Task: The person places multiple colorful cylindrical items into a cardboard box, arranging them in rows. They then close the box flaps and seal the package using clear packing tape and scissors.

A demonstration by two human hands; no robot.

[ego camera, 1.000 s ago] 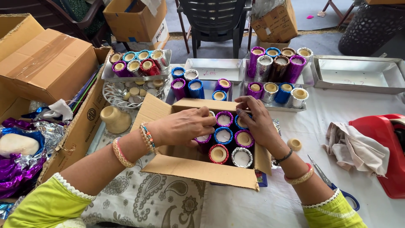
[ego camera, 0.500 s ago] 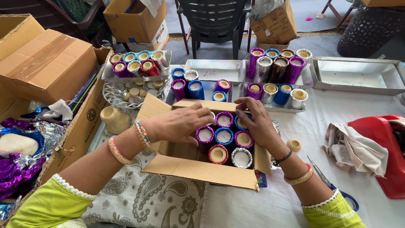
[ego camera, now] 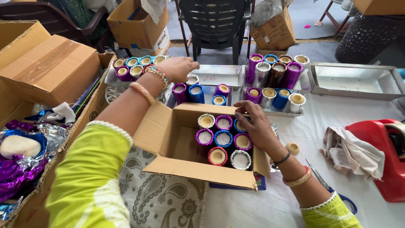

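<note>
An open cardboard box [ego camera: 177, 145] sits in front of me, its right half packed with several upright foil-wrapped cylinders [ego camera: 223, 139] in purple, blue, silver and red. My right hand [ego camera: 253, 126] rests on the cylinders at the box's right wall, fingers touching a blue one. My left hand [ego camera: 179, 67] is stretched out over the metal tray [ego camera: 221, 76] behind the box, fingers curled above a silver-wrapped cylinder [ego camera: 193, 79]; whether it grips anything is hidden. More cylinders [ego camera: 196, 93] stand on that tray.
Further trays hold wrapped cylinders at back left [ego camera: 135, 67] and back right [ego camera: 274, 80]; another metal tray [ego camera: 358, 80] lies at far right. A red tape dispenser [ego camera: 379, 156], a cloth [ego camera: 352, 152] and scissors [ego camera: 329, 188] lie on the right. Cardboard boxes [ego camera: 46, 67] and foil scraps [ego camera: 21, 169] crowd the left.
My left hand has left the box and reached up to the tray behind it. My right hand stays on the cylinders in the box.
</note>
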